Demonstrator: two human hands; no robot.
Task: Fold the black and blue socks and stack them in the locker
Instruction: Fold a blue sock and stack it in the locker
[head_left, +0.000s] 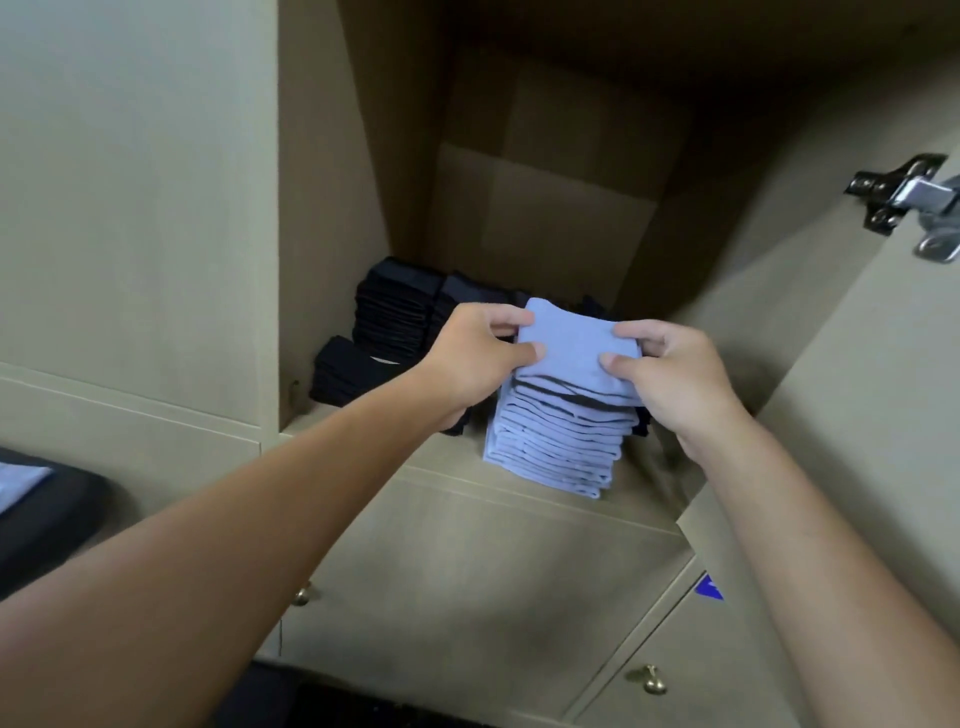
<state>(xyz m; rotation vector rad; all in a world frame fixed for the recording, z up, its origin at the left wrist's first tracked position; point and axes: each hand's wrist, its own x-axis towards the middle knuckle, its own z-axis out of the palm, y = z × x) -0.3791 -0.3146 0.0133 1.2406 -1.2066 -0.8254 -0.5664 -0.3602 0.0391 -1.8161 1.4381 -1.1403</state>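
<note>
Two hands pinch one folded pale-blue sock (574, 338) atop the blue stack (558, 441) inside the locker (332, 208): left hand (470, 358) gripping its left edge, right hand (675, 374) its right. Black sock stacks (395, 317) sit behind, left.

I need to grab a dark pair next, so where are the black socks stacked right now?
In the head view the black socks sit at the left rear of the locker shelf, behind and left of the blue sock stack.
</note>
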